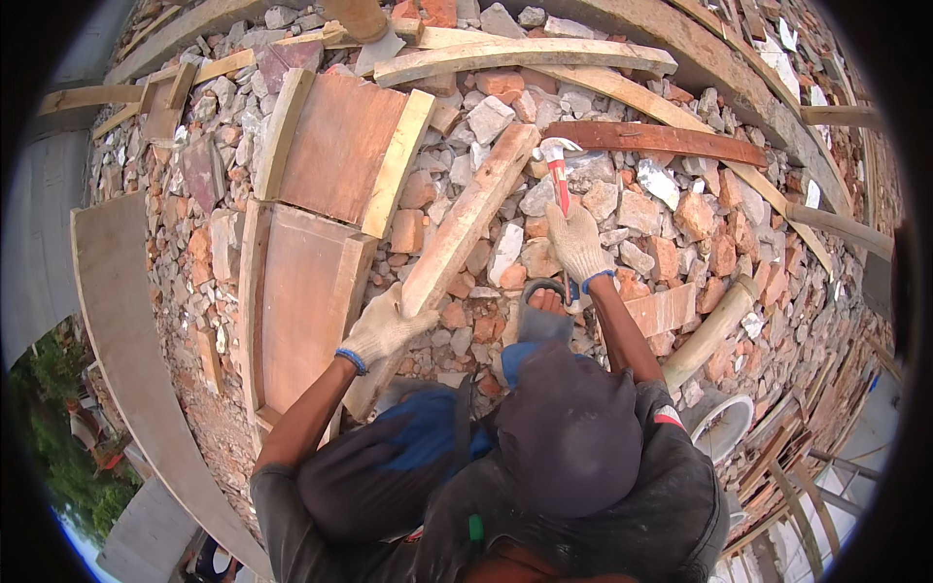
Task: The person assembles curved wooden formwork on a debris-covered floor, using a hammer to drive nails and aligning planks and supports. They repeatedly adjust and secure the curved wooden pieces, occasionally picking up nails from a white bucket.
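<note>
My left hand (389, 325), in a cream knitted glove with a blue cuff, grips a long squared timber (476, 209) near its lower part. The timber slants from beside my legs up toward the upper middle. Around the handle of a claw hammer (557, 170) my gloved right hand (577, 243) is closed. The hammer's metal head points away from me, close to the timber's far end, and its handle is red and white. Left of the timber lie two framed brown wooden panels (345, 146) (306, 301), end to end.
Broken bricks and concrete rubble (637, 209) cover the ground. A reddish-brown board (656, 141) lies beyond the hammer, with a curved-looking plank (525, 58) behind it. To the right are a round wooden pole (712, 330) and a pale pipe-like ring (727, 428). A wide board (131, 321) lies far left.
</note>
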Available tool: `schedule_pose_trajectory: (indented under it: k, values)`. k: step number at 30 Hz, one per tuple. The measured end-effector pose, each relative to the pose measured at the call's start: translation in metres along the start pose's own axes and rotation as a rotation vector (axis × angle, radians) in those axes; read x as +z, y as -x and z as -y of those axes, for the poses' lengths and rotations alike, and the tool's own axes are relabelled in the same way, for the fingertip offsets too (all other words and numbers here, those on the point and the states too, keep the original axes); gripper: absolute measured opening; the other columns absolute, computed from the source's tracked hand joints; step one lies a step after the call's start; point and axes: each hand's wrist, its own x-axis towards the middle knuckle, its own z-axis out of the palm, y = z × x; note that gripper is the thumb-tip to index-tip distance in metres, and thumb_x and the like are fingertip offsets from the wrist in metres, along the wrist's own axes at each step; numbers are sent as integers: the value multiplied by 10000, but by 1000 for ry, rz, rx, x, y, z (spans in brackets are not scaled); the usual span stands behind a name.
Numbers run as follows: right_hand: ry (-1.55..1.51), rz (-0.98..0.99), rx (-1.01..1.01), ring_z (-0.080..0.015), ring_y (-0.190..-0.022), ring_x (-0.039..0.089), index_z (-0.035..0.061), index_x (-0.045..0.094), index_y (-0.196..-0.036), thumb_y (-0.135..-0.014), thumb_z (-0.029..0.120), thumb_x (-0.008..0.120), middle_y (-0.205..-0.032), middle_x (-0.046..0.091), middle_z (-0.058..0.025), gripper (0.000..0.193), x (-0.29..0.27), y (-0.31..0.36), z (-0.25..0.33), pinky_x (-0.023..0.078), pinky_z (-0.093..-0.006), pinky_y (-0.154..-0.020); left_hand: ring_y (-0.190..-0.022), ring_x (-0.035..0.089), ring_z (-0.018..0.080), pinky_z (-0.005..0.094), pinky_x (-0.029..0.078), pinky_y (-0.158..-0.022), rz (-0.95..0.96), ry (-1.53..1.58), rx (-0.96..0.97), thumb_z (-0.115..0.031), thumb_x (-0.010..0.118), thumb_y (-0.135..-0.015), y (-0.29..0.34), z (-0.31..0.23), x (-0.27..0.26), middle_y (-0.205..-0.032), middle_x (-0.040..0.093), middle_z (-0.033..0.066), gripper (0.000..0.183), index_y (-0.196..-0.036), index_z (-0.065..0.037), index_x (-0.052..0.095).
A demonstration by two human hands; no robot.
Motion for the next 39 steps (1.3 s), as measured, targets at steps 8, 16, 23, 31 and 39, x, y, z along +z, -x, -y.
schedule_pose_trajectory:
  k: [8,16,23,31,39]
  values:
    - [-713,-378,-155,-59,-464,402,113,530,-877,-1138,313,544,-644,457,36,329,-87,-19,164,310,-248,-410,-1152,648,170,350,526,-1010,11,103,9,-371,813,-938,4,6,1,-1309,696,139,759,-1497,44,512]
    - [210,180,112,-129,-575,556,38,596,-953,-1097,384,576,-685,565,-40,375,-21,-12,23,469,-330,-541,-1135,664,180,355,537,-989,-37,-25,20,-396,832,-912,-7,-3,-8,-1312,702,144,773,-1492,22,536]
    - [-595,-276,-201,-40,-476,434,122,575,-883,-1126,339,577,-662,533,42,325,-108,-30,188,308,-235,-414,-1130,671,188,363,543,-985,-35,-34,-71,-385,830,-911,3,-4,4,-1304,706,159,754,-1477,23,546]
    - [138,210,122,-214,-564,554,31,594,-881,-1047,364,638,-642,543,-87,375,-34,-40,51,445,-391,-546,-1154,684,205,366,535,-1009,-50,-32,-65,-393,823,-911,-4,-16,-2,-1297,720,171,753,-1464,39,551]
    - [-722,-285,-293,-59,-466,436,112,546,-870,-1116,349,592,-645,500,32,345,-94,-45,189,322,-252,-413,-1139,679,186,362,537,-997,-55,10,-3,-397,824,-915,8,-23,2,-1285,721,172,758,-1467,47,556]
